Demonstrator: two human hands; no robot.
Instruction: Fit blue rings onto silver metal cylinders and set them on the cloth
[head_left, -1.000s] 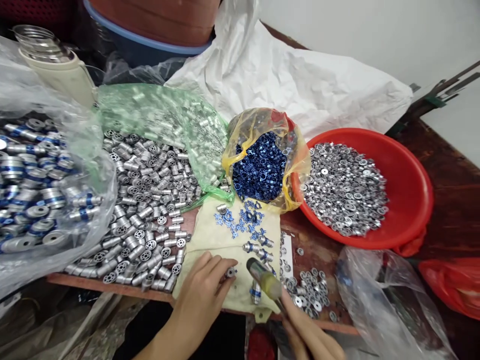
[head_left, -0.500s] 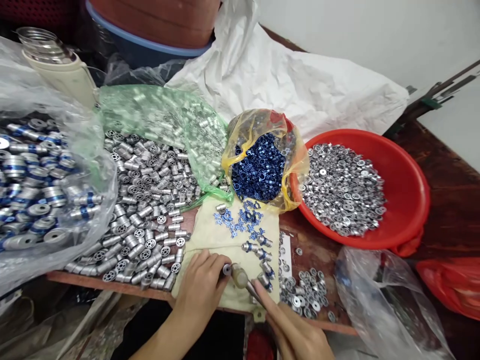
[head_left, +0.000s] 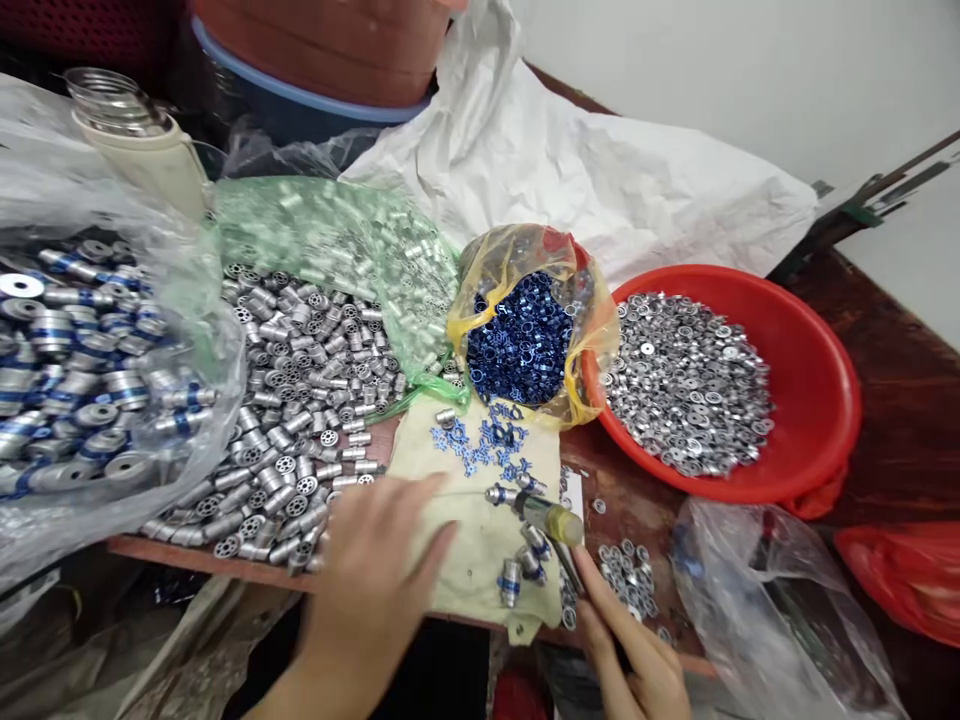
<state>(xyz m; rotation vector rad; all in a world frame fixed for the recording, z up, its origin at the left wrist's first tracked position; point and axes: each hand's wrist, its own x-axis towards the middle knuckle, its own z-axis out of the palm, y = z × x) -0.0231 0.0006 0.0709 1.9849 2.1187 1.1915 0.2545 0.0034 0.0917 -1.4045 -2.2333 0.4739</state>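
Observation:
My right hand (head_left: 630, 650) is closed on the handle of a small mallet (head_left: 551, 518) with a translucent yellowish face, held over the right side of the cream mat (head_left: 457, 580). My left hand (head_left: 367, 590), smeared by motion, is over the mat's left edge beside the loose silver cylinders (head_left: 300, 490). Its thumb and fingers are apart, and nothing shows between them. Near the mallet lie several silver parts with blue rings; one ringed cylinder (head_left: 510, 582) stands close to the mat's front edge. Blue star-shaped rings (head_left: 480, 450) are scattered at the back of the mat.
A yellow bag (head_left: 592, 375) of blue rings stands behind the mat. To its right is a red basin (head_left: 817, 380) of silver caps. Loose caps (head_left: 628, 575) lie on the table at right. A clear bag (head_left: 187, 440) of ringed parts and a green bag (head_left: 300, 215) fill the left.
My left hand has moved left and opened away from a small silver cylinder it held. My right hand has carried the mallet right and slightly up. A ringed cylinder now shows near the mat's front.

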